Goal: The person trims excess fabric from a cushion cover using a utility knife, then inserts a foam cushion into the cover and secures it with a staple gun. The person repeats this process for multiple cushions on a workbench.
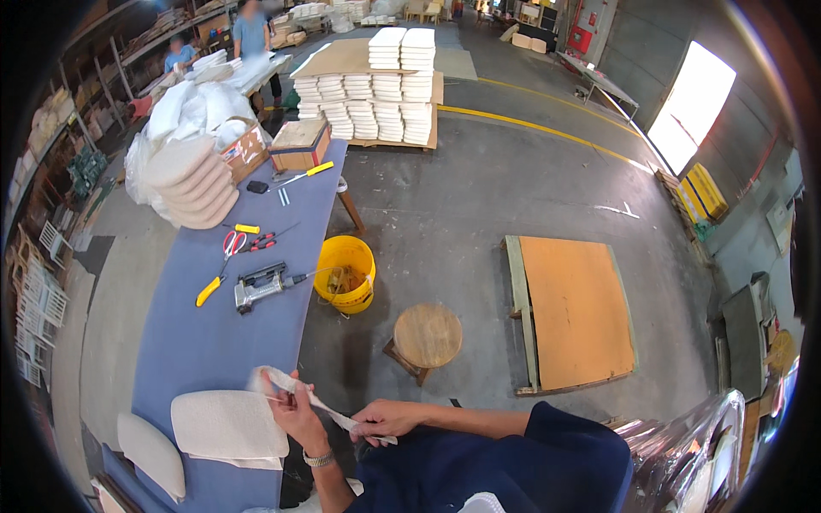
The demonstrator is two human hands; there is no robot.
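Observation:
A narrow strip of off-white fabric (pixel 329 410) is stretched between my two hands, in front of my body at the table's near right edge. My left hand (pixel 299 421), with a metal watch on the wrist, has its fingers closed around the strip near its upper end. Lower down, my right hand (pixel 383 421) pinches the strip, and a short tail sticks out past the fingers. Beside my left hand, a cream fabric-covered pad (pixel 229 423) lies on the blue table (pixel 235 355). Another curved cream pad (pixel 152 453) rests to its left.
On the table lie a staple gun (pixel 261 286), red-handled scissors (pixel 233 244), pliers, yellow-handled tools, a stack of cream pads (pixel 192 181) and cardboard boxes. A yellow bucket (pixel 346 274) and wooden stool (pixel 428 336) stand on the floor. Two people work at the far left.

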